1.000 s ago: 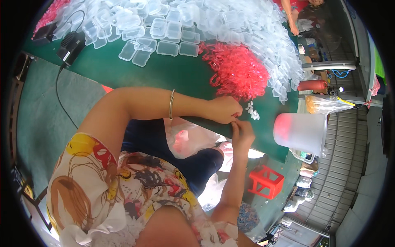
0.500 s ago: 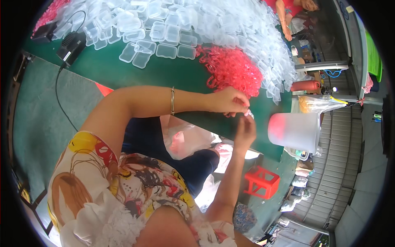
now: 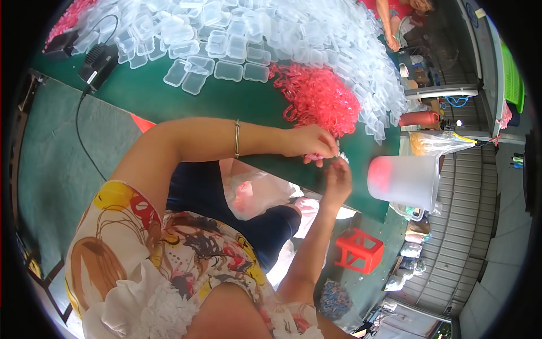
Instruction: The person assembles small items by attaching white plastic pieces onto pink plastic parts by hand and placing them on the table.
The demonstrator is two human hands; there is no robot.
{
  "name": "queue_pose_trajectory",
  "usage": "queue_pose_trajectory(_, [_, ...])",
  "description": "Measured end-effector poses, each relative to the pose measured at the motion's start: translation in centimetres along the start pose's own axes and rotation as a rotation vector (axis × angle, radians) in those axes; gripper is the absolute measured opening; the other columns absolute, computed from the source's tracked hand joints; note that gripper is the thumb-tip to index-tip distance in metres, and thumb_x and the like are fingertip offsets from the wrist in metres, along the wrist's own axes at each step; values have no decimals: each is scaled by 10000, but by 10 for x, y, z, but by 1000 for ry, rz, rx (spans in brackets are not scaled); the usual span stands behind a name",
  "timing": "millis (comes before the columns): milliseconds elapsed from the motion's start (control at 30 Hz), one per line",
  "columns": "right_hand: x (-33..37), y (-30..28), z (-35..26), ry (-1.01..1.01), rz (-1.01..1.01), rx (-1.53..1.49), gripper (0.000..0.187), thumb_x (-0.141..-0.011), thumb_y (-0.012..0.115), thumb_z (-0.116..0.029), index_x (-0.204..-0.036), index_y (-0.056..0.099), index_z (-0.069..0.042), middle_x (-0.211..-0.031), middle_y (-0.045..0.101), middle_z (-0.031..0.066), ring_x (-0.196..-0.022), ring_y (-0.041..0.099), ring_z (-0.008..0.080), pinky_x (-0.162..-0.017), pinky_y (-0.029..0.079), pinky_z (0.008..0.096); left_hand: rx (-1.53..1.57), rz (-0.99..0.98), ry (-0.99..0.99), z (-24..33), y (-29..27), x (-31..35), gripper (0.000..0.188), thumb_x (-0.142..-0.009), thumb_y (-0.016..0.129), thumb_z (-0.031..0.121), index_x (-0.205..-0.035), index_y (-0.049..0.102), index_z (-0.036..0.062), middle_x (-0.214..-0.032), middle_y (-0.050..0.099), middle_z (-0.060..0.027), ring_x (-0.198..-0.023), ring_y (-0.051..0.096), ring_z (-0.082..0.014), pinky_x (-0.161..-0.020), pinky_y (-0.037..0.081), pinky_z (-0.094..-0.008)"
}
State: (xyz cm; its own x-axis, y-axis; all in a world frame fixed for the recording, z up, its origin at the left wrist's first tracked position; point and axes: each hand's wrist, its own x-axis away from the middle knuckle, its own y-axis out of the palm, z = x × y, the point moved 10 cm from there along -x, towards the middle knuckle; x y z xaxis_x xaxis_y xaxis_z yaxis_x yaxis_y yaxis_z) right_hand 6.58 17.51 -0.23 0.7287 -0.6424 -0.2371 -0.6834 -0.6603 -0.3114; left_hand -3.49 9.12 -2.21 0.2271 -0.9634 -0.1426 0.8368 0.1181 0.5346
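Observation:
My left hand (image 3: 310,141), a bangle (image 3: 237,138) on its forearm, is closed in front of a heap of translucent red plastic loops (image 3: 319,99). Some pink plastic (image 3: 312,157) shows beneath its curled fingers. Fingertip to fingertip with it, my right hand (image 3: 339,179) pinches at a small whitish piece (image 3: 343,158), too small to name. Behind the loops spreads a large pile of clear rectangular plastic boxes or lids (image 3: 226,42). A frosted plastic bucket (image 3: 409,181) with something red inside stands to the right of my hands.
On the green table (image 3: 169,93) sits a black device (image 3: 97,65) with a cord at the left. A red stool (image 3: 359,251) is at the lower right. Another person's arm (image 3: 387,25) shows at the far right, past a red bottle (image 3: 419,117).
My left fingers have shifted slightly and closed more, and my fingertips are a little further apart. The pink plastic under my left hand shows more. At the far right, the other person has moved.

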Motion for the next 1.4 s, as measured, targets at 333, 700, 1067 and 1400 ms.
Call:
queue_pose_trajectory(333, [7,12,-10,-16,35,-334,169,-856,581,5,-1011,514,-2,-1011,597,114,-890,586,155,-822,471,263,-367,53,-42,-12,0,2,335,-765,675,223,-1021,635,10,-668,599,-74,-538,568,-111,-394,380,-232])
queue_pose_trajectory(700, [-25,9,-17,-45,-95,-72,87,-896,548,-53,-937,597,6,-891,642,73,-797,586,120,-761,473,253,-410,185,-26,-5,-14,3,243,-772,674,183,-954,626,28,-736,618,-27,-575,578,-83,-412,420,-218])
queue_pose_trajectory(1067, [-99,19,10,-165,-226,959,146,-777,641,-148,-884,661,-51,-855,645,135,-732,625,307,-676,487,367,-638,137,0,-7,-11,-2,159,-759,630,104,-875,669,3,-710,657,-84,-542,606,-122,-527,488,-263])
queue_pose_trajectory(1400, [-15,-9,-13,-224,5,498,92,-812,622,-38,-884,650,12,-818,644,123,-717,617,190,-650,485,285,-660,129,-45,-13,-13,-2,175,-745,638,105,-868,666,-17,-708,662,-95,-570,627,-131,-534,496,-267])
